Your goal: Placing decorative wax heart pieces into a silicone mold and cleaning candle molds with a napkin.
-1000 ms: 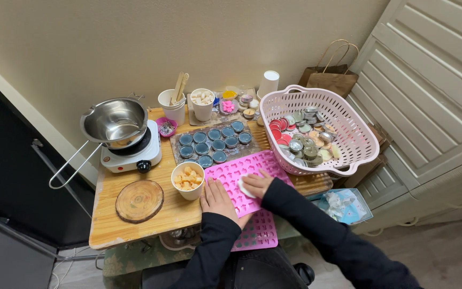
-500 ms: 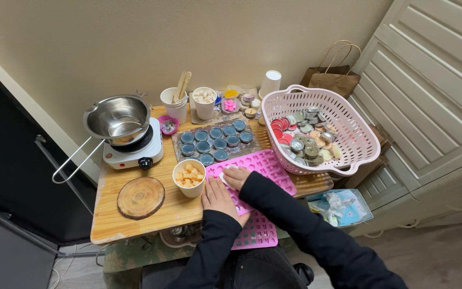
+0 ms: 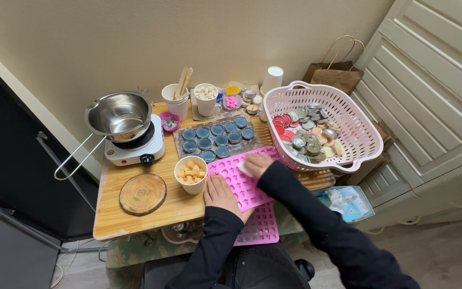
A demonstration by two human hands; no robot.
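Head view showed the pink silicone mould point(image 3: 241, 184) lying directly under both hands, its long axis running away from the person. The left hand point(image 3: 221, 194) lay flat and spread on its near left edge, while the right hand point(image 3: 256, 164) was nearer its far end, pinching something small and white.

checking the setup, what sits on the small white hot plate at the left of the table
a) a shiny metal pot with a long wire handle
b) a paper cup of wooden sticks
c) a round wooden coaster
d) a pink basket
a: the shiny metal pot rests on the white hot plate, its wire handle reaching down left.
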